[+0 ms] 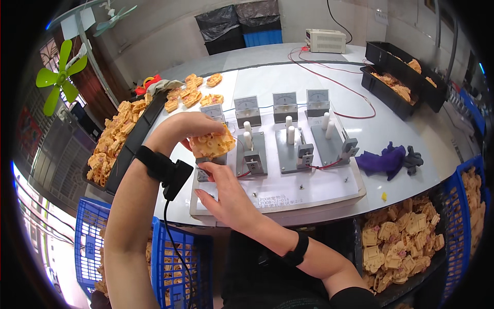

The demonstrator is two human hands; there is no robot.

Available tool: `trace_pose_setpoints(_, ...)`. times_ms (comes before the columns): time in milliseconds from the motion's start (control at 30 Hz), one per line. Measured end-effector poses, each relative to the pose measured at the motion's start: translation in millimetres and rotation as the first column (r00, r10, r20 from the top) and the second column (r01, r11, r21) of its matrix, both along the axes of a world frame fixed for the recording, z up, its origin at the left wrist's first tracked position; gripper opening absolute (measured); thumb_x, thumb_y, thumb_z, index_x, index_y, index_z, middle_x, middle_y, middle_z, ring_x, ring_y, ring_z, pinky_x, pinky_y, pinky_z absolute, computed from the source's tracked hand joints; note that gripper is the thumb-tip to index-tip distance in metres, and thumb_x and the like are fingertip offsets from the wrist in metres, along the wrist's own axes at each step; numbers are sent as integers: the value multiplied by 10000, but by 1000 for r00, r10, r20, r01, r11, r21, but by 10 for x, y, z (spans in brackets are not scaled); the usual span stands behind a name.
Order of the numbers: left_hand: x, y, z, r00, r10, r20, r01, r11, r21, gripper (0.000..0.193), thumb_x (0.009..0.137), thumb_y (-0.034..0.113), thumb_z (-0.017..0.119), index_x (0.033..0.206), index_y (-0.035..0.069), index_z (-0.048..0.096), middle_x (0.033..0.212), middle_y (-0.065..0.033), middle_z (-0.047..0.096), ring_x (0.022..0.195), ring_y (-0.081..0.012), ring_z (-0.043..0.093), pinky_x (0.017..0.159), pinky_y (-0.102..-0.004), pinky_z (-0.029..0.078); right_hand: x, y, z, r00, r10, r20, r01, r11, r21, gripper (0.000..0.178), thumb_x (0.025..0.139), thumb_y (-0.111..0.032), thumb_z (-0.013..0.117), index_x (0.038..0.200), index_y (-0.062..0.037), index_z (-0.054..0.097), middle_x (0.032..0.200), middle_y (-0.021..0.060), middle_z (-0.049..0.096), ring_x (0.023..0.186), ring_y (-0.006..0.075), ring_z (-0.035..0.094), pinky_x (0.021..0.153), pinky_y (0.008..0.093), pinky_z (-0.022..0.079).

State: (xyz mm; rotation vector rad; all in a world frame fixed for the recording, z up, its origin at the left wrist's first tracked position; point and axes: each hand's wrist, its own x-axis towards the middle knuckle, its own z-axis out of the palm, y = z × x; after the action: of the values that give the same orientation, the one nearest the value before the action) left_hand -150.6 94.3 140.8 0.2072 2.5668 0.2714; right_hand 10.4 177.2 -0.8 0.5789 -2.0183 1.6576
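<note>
On the leftmost station of a white test board [329, 198], my left hand [198, 125] reaches over from above and grips a tan moulded plastic part [213, 145]. Just below it, my right hand [226, 193] has its fingers and thumb around a small grey block [203, 174] at the station's front. The plastic part covers most of that station. To the right stand more grey stations with white posts [248, 139] and grey front blocks [305, 153]. Behind them is a row of analogue meters [285, 104]; the leftmost meter is partly hidden by my left hand.
Loose tan parts [188, 95] lie behind my left hand. A heaped black tray [141, 129] stands at the left, more black trays [381, 92] at the back right. A purple cloth [383, 160] lies right. Blue baskets [182, 262] and a parts bin [401, 242] sit below the table edge.
</note>
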Motion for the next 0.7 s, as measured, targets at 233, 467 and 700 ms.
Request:
trace_pose_setpoints(233, 89, -116, 116, 998, 45, -54, -43, 998, 43, 625, 834, 569, 639, 1237, 94, 693, 1066, -100, 695, 871, -196, 687, 716, -344, 574, 19, 5, -37, 979, 197, 45, -194, 979, -58, 437, 927, -154, 712, 1318, -27, 562, 1131, 145, 586, 981, 278, 613, 924, 383, 503)
trace_pose_setpoints(467, 538, -208, 440, 974, -88, -210, 190, 826, 531, 365, 984, 424, 612, 1079, 74, 652, 878, 42, 591, 774, -43, 557, 651, -214, 436, -35, 151, -192, 1000, 9, -8, -11, 984, -177, 763, 891, -357, 783, 1483, -30, 430, 1247, 164, 559, 1113, 269, 558, 959, 394, 468)
trace_pose_setpoints(700, 1389, -766, 70, 833, -132, -537, 463, 697, 547, 463, 1031, 290, 540, 1388, -6, 526, 1257, -93, 623, 1094, -165, 641, 939, -308, 516, 473, 564, 131, 650, 758, -54, -458, 334, -824, 1161, 860, -687, 691, 1631, -216, -37, 1584, 126, 301, 1398, 286, 416, 1053, 499, 455)
